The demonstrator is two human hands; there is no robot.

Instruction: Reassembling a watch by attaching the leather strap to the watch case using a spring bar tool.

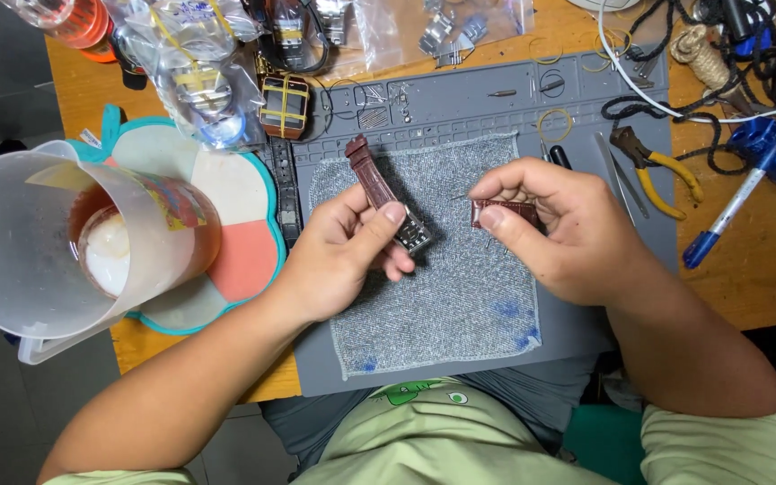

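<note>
**Two hands, two pieces of brown strap over the grey cloth**

Nearest the camera is the person's pale green shirt (424, 431), and just beyond it the near edge of a grey work mat (496, 103) lying on the wooden counter (765, 269). A grey woven cloth (460, 305), with a few blue stains near its front corners, is spread on the mat.

Both hands hang above the middle of that cloth. The left hand (339, 256) has its grip closed on a long brown strap (372, 175): thumb on top, fingers beneath, pinching it just by the metal piece (413, 235) at its lower end, while the free end points up and away. The right hand (568, 229) has its grip pinched on a short brown strap piece (505, 212), held level between thumb and forefinger. The two pieces are near each other but apart.

As a judgement, the work in hand is lining up the short piece with the metal end of the long one. Any closer fit would need steady fingers and square ends (a thin pin seems to stick out near the short piece, though it is too small to be sure).

Farther off, tweezers (621, 175) and yellow-handled pliers (662, 171) lie right of the cloth, with a blue pen (729, 216) beyond them. To the left a clear jug (29, 233) of brownish drink stands on a flower-shaped coaster (244, 260). At the far edge are clear plastic bags (199, 63) of small parts.
</note>
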